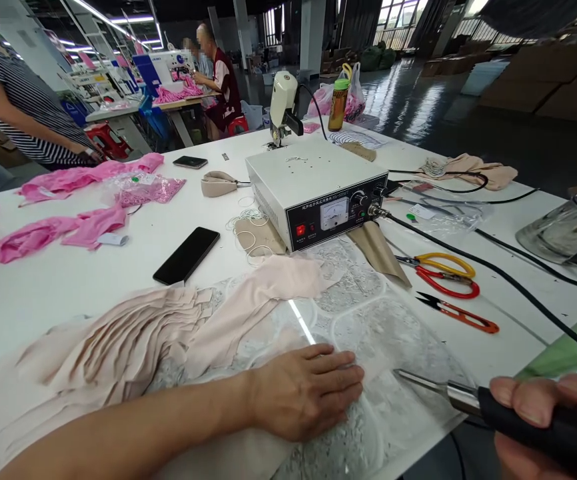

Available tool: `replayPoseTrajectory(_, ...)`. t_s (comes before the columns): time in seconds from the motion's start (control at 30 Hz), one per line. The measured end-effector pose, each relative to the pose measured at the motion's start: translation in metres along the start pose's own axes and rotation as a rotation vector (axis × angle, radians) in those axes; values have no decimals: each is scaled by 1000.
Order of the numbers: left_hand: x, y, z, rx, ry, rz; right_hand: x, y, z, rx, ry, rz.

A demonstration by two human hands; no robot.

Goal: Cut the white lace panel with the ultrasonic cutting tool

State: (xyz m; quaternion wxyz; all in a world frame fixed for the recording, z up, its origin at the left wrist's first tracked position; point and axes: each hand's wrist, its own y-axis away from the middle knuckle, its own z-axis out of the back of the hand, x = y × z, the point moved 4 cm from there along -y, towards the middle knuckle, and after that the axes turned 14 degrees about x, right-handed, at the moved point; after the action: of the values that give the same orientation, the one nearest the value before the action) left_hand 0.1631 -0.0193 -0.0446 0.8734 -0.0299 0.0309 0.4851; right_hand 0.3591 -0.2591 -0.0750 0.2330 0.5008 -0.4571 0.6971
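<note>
My left hand [308,393] lies flat, palm down, on pale pink fabric over a worn, translucent work sheet [408,333]. Just beyond its fingers a shiny white strip [301,321] rests on the sheet. My right hand [543,413] is wrapped around the black handle of an ultrasonic welding pen [448,390]. The pen's narrow metal tip points left, near the fingertips of my left hand; whether it touches the sheet I cannot tell. A fanned stack of pale pink fabric pieces [133,333] lies to the left, with another pale pink piece [268,283] beside it.
A white control box [318,193] with a lit red switch stands ahead, its black cable running right. Yellow-and-red-handled scissors [448,275] and orange thread snips [461,313] lie right. A phone [187,255], bright pink fabric [53,233] and a glass jar [568,230] are around. People are beyond the table.
</note>
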Motion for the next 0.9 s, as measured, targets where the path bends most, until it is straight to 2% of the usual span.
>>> replayPoseTrajectory(0.07,0,-1,0,1,1,2,9,1,-14,-168,-172,-168)
replayPoseTrajectory(0.1,0,-1,0,-3,0,0,15,0,-21,-198,-184,-187)
replayPoseTrajectory(0.2,-1,-2,1,-16,-2,-6,32,-7,-33,-208,-156,-153)
replayPoseTrajectory(0.37,-1,-2,3,-36,0,-5,36,-11,-34,-245,-194,-228)
replayPoseTrajectory(0.47,0,-1,4,-59,6,-6,37,-10,-35,-238,-181,-209)
replayPoseTrajectory(0.6,0,-1,2,-24,0,-2,35,-10,-34,-225,-170,-195)
replayPoseTrajectory(0.77,0,-2,4,-28,10,-12,21,-7,-26,-182,-219,-189)
replayPoseTrajectory(0.9,0,-1,5,-29,8,-7,17,-4,-24,-156,-177,-154)
